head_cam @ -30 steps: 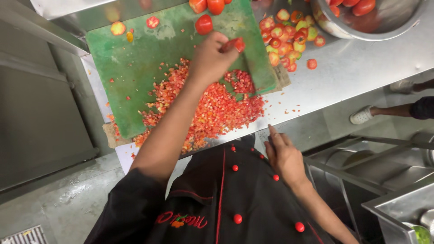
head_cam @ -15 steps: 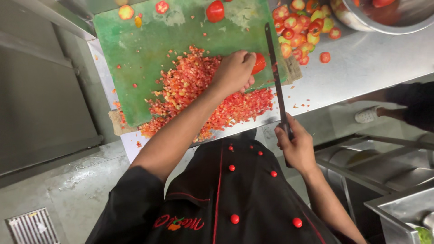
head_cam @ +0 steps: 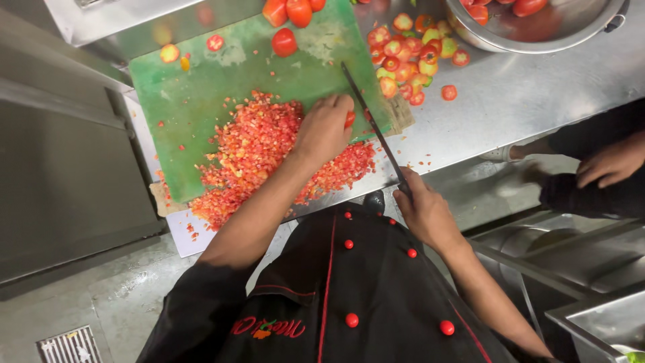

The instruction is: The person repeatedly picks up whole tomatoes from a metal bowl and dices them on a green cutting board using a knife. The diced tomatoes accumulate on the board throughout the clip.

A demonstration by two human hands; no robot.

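Widest of all, the brushed stainless-steel surface point(head_cam: 510, 101) runs across the far half of the view, and on it lies the big green rectangular plastic cutting board point(head_cam: 201, 101), its near edge almost at the person's black chef's jacket with red buttons point(head_cam: 349, 296). Spread over the near part of that board is a broad heap of finely diced red tomato point(head_cam: 248, 154), wet and loose by the look of it.

Far right, the rim of a round steel bowl point(head_cam: 557, 30) holds more red fruit, and just left of it sits a cluster of cut tomato tops, red and yellow-green point(head_cam: 406, 57). A few whole red tomatoes point(head_cam: 285, 42) wait at the far edge of the board.

Now the hands. The left hand point(head_cam: 324, 129) is curled down on the right end of the board, fingertips closed over a small red tomato piece point(head_cam: 349, 119), pinning it. That piece should be soft, slippery and easily crushed, so a light hold from above with tucked fingertips seems the safest grip. The right hand point(head_cam: 423, 212) is wrapped tight round the handle of a long, thin, dark-bladed kitchen knife point(head_cam: 369, 117), near the surface's edge; the blade reaches away toward the far side, passing just right of the left hand's fingers, very close to the held piece. Stiff, sharp steel, best held by the handle alone.

At the right edge, another person's hand point(head_cam: 615, 161) hangs apart from all this.
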